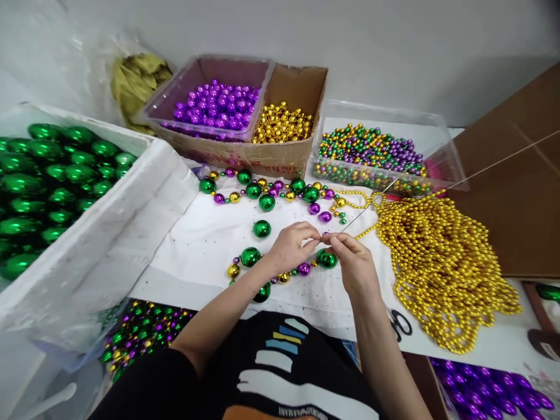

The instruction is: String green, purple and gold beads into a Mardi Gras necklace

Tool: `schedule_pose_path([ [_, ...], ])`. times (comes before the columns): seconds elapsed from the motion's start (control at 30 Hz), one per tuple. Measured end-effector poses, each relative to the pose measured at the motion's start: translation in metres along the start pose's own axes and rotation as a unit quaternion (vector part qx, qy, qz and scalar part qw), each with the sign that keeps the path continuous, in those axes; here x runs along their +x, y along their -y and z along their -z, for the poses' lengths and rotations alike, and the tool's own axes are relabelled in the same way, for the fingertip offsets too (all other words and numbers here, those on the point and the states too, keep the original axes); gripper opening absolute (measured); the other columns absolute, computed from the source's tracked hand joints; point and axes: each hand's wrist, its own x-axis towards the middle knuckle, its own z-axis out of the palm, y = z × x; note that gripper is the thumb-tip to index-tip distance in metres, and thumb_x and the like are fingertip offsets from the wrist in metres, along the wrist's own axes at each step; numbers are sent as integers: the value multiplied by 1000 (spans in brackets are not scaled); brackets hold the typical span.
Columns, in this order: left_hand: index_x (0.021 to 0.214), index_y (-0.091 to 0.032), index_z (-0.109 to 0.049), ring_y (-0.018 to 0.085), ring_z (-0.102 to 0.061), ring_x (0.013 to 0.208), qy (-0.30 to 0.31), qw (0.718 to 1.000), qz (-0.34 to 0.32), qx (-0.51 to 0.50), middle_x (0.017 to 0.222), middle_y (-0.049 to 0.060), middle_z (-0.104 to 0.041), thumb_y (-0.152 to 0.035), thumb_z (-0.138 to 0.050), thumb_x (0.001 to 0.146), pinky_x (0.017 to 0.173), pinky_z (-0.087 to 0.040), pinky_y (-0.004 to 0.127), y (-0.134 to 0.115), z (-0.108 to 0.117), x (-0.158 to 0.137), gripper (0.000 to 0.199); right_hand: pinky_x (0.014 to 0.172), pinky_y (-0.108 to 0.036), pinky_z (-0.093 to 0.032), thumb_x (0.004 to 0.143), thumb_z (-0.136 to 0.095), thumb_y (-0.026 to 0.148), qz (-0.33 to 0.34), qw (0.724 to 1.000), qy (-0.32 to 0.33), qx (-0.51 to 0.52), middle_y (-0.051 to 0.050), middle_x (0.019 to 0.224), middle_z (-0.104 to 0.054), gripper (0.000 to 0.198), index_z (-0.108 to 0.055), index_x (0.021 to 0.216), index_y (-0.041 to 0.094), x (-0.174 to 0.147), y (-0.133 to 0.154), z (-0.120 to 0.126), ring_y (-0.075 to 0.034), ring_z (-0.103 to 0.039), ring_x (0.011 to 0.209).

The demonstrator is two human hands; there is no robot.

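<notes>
My left hand (295, 246) and my right hand (356, 265) meet fingertip to fingertip above the white cloth, both pinched closed. From my right fingers a long thin needle (361, 212) slants up to the right. A small purple bead (325, 234) shows by the fingertips; which hand grips it is unclear, and what my left fingers pinch is hidden. Under my hands lies a strand of mixed beads, including a large green bead (326, 258) and a purple bead (304, 269). A loose large green bead (261, 228) rests beyond my left hand.
A finished-looking bead strand (253, 190) lies farther back. Gold bead chains (446, 268) heap at right, near black-handled scissors (400, 324). Behind stand a cardboard box (280, 158) and a clear bin (389, 175) of beads. A white foam box (118, 201) is at left. A pale string (507, 157) stretches rightward.
</notes>
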Motion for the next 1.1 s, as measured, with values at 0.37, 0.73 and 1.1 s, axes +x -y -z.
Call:
schedule_pose_path([
  [0.37,77,-20,-49,7,-36,46,45,852,252,-457,56,-8,-29,-32,-56,80,78,-55,39,25,26,-7,14,49,-24,-40,73,-77,40,-83,981,58,166,6,58,-42,23,-63,80,23,11,-3,1,-8,-29,46],
  [0.73,65,-19,-58,10,-44,51,154,958,211,116,55,-4,-51,-27,-65,76,51,-31,24,2,108,-16,15,55,-26,-38,82,-62,34,48,984,76,-152,-1,64,-61,25,-60,62,20,7,-31,-12,-13,-49,58],
  [1.1,78,-18,-67,10,-37,52,-286,901,175,274,51,-6,-44,-21,-73,76,56,-27,27,-21,192,-17,7,43,-23,-28,81,-68,42,19,998,0,-68,3,59,-55,22,-67,77,20,5,-32,5,-8,-39,45],
])
